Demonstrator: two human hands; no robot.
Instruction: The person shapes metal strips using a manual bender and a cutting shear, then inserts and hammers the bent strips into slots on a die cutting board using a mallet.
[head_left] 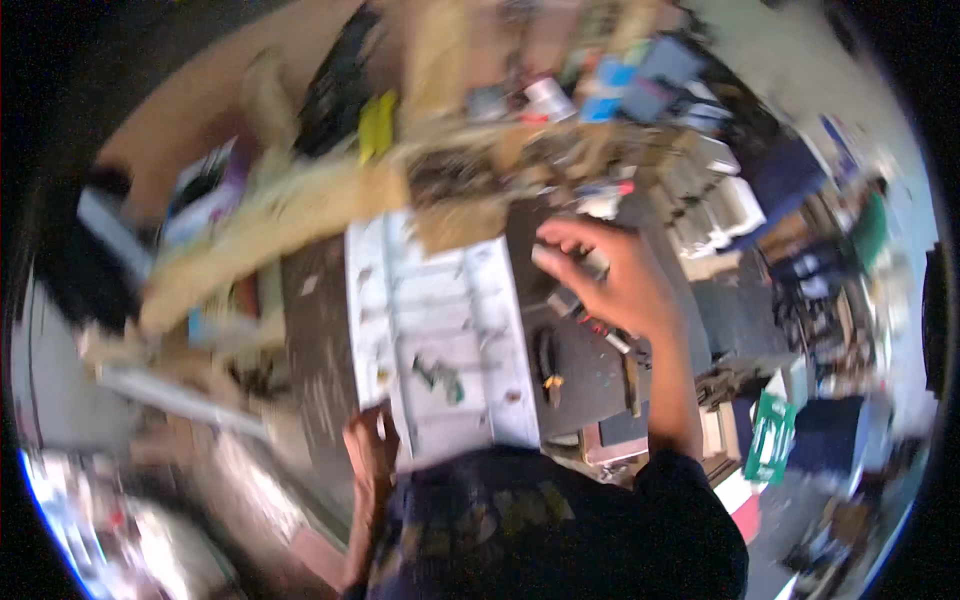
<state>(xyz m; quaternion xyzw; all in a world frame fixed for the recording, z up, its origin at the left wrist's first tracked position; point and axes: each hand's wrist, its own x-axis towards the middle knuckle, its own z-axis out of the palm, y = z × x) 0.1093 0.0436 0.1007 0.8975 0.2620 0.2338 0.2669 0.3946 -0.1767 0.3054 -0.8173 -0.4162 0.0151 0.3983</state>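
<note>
Panel (445,340), white and crossed by grey lines, lies lengthwise on a dark workbench (320,340), its near end meeting the person's dark shirt (560,535) in the view. Taking the panel's middle as the clock's centre, the left hand (370,445) is at seven o'clock, at the panel's edge, fingers bent; blur makes it impossible to tell whether they grip it. The right hand (615,270) is at two o'clock, beyond the panel's side, thumb and fingertips parted. A small dark-and-green object (440,380) lies on the panel, just towards six o'clock. Beside the panel at three o'clock is a dark curved tool (546,355). Farther out, a green package (770,438) sits at four o'clock and a pale wooden beam (280,228) at ten.
</note>
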